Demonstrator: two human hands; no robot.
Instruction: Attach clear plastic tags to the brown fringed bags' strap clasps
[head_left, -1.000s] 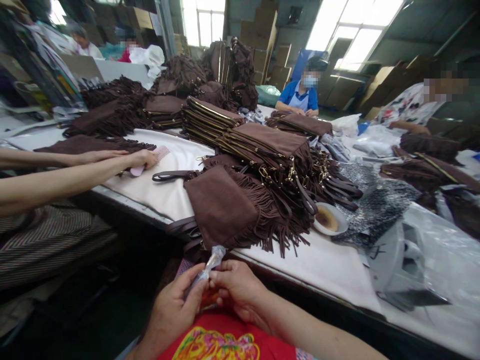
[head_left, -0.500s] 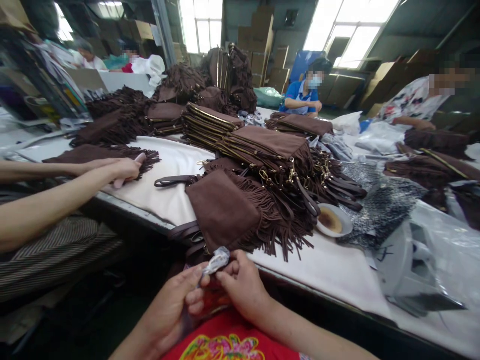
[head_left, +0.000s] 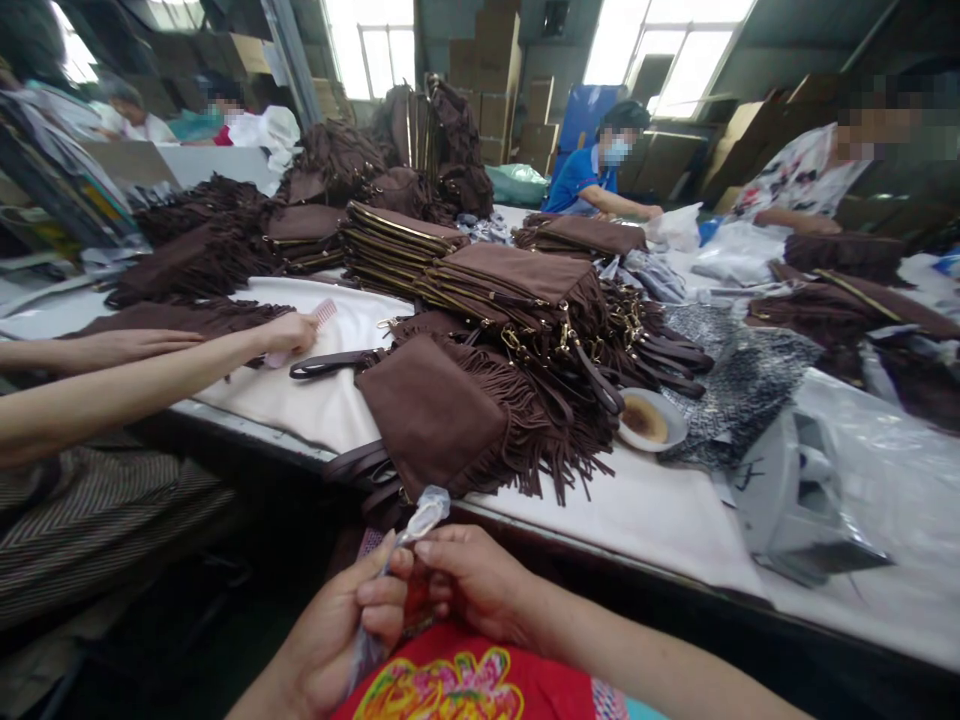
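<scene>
Since half a second ago, the right hand has folded its fingers in closer to the left hand, and a co-worker's hand has slid outward, its pink comb now showing. White cloth, softly creased, covers the table. On it sits a stack of pouches, matte brown and suede-like, edged with gold-coloured zips. In front lies a flat four-cornered pouch of similar nap, thin fringe spilling rightward in tangled strands. Beyond that fringe is a shallow white dish, round-rimmed. Narrower again, the plastic-wrapped strip stands tilted just before the table edge, pale inside, its clear film crinkled and twisted. Left fingers curl firmly around it; right thumb and forefinger meet beside it, though whether they pinch it I cannot tell.
</scene>
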